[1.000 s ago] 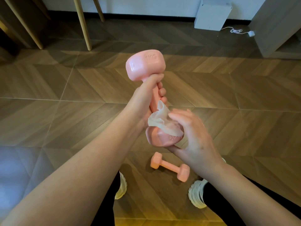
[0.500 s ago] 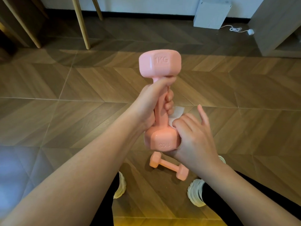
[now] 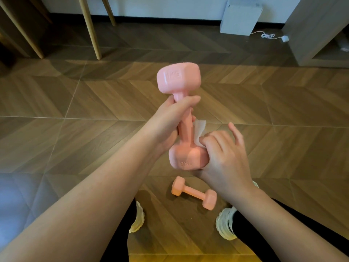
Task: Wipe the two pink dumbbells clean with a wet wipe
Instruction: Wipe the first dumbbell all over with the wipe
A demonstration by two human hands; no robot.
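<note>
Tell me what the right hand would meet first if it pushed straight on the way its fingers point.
The wet wipe and, under it, the lower head of the held dumbbell: the right hand grips there, fingers curled leftward. Beyond that head lies the left hand, though depth is unclear.

Matt pink-coated dumbbell (image 3: 179,78), thin white wet wipe (image 3: 199,129) — wood-grain floor (image 3: 283,114).

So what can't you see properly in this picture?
Head view only.
The wet wipe: mostly hidden under the right hand; one corner shows.
The held dumbbell: handle partly covered by the left hand.
Any dirt on it: too small to see.
The white box: cut off by the top edge.
</note>
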